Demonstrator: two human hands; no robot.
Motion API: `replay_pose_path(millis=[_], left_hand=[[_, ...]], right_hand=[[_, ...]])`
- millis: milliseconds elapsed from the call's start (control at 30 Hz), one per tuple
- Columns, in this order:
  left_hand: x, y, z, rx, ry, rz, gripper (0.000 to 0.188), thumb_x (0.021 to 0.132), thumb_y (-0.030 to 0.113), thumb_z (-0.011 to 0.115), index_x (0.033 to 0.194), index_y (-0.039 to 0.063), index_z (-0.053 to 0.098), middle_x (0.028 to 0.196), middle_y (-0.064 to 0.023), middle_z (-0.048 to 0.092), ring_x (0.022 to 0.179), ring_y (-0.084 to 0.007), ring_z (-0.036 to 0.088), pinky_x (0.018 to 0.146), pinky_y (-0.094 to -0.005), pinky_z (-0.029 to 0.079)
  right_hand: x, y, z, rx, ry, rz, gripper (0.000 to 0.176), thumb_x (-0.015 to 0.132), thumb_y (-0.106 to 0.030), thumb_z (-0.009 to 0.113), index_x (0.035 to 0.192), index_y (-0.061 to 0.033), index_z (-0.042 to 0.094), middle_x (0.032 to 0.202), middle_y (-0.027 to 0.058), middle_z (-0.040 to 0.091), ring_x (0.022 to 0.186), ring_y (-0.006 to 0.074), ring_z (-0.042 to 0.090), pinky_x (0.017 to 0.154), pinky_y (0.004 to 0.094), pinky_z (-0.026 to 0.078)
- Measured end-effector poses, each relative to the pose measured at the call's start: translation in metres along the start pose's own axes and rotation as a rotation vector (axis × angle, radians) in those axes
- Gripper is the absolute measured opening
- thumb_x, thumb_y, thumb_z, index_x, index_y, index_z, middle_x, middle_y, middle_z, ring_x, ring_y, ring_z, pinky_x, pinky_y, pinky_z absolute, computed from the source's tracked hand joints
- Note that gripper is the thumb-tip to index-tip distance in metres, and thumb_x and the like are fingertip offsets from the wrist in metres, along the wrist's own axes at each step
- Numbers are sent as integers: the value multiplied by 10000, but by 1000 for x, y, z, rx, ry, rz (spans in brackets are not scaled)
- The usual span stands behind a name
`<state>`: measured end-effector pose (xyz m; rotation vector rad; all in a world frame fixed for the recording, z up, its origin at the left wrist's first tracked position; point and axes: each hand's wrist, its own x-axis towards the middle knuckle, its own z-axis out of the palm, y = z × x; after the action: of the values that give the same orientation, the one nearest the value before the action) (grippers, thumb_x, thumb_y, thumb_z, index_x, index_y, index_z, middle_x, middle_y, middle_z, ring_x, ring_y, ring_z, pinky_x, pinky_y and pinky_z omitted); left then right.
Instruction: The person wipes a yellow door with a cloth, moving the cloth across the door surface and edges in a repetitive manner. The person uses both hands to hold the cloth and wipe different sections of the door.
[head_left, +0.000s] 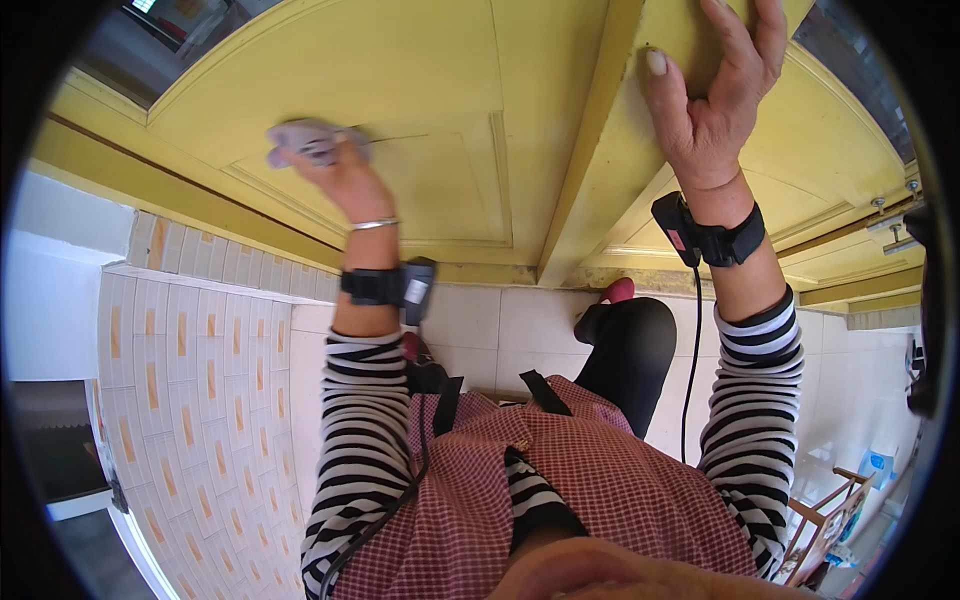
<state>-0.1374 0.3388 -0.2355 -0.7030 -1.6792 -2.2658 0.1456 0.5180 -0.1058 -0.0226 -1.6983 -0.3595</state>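
My left hand (349, 176) holds a crumpled greyish-purple cloth (311, 142), blurred, against the left yellow door panel (442, 187). Its fingers are partly hidden by the cloth. Higher and to the right, my right hand (709, 112) rests on the yellow upright of the door (600, 157), thumb and fingers apart. That hand's fingertips run up to the picture's top edge. A raised moulding frames the lower part of the left panel, and dark glass (187, 45) shows above it.
A tiled wall (202, 360) stands at my left, and pale floor tiles (465, 315) lie below. Metal bolts (892, 225) stick out at the far right. Lower right stands a wooden-framed piece (817, 517). Cables (691, 360) hang from the black wrist straps.
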Motion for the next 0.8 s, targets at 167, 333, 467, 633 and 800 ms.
replay_pose_path(millis=[167,333,467,633,800], left_hand=[[-88,20,60,135,-168,22,882,904,0,600,1611,83,79,1615,-214,169,1465,-343,246,1174,-420,277],[-143,31,84,109,-406,133,890,790,-105,591,1565,55,184,1516,-254,240,1423,-418,270,1176,-443,264],[-141,8,67,147,-530,260,770,759,-135,586,1466,59,351,1377,-255,378,1278,-452,430,1100,-445,383],[-100,-19,3,460,-923,504,623,736,-168,570,1301,94,561,1277,-205,529,1131,-437,579,957,-423,529],[-65,-6,-26,525,-873,629,500,802,-59,597,1278,96,609,1333,-182,565,1178,-385,584,1004,-441,496]], right_hand=[[0,-3,0,1,-12,38,526,901,-204,652,1363,0,508,1565,306,277,1464,437,279,1191,493,236],[1,-7,3,-12,-7,71,516,908,-228,658,1351,0,524,1556,309,292,1446,444,309,1186,498,256],[3,-11,1,-15,-19,97,520,916,-245,652,1350,11,523,1552,314,294,1446,447,306,1189,501,252],[3,-16,-2,-54,-91,160,532,930,-273,639,1356,19,512,1554,319,294,1450,448,298,1192,505,244],[4,-13,0,-31,-40,107,535,920,-244,671,1387,-35,512,1569,253,275,1461,391,276,1192,452,234]])
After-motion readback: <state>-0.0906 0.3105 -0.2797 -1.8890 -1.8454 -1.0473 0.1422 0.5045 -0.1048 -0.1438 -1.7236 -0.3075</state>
